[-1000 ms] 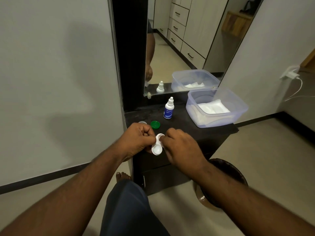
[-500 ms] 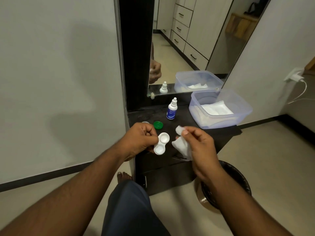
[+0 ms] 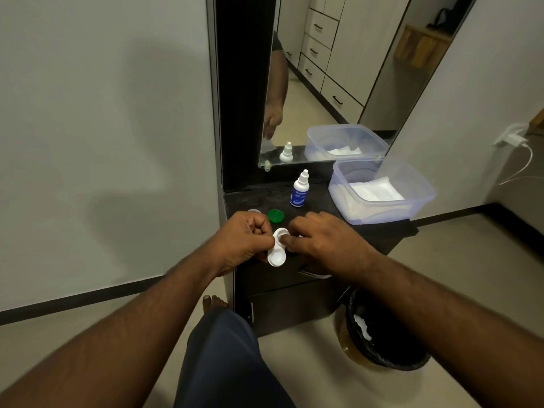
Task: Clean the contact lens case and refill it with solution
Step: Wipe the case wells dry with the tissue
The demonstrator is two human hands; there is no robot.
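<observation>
A white two-well contact lens case (image 3: pixel 277 254) hangs in front of the dark cabinet top (image 3: pixel 323 207), pinched at its left side by my left hand (image 3: pixel 241 240). Both wells are uncapped. My right hand (image 3: pixel 321 242) presses a white tissue (image 3: pixel 319 275) into the far well with curled fingers; most of the tissue is hidden under the palm. A green cap (image 3: pixel 275 215) and a pale cap (image 3: pixel 255 211) lie on the cabinet top behind my left hand. The blue-labelled solution bottle (image 3: pixel 299 189) stands upright further back.
A clear plastic tub (image 3: pixel 418 201) holding white tissues sits at the cabinet's right. A mirror (image 3: pixel 323 83) rises behind. A bin with a black liner (image 3: pixel 382 343) stands on the floor at the right. My knee (image 3: pixel 223 357) is below the case.
My right hand, which had lifted the tissue away to the right, has come back onto the far well of the case. My left hand keeps its hold.
</observation>
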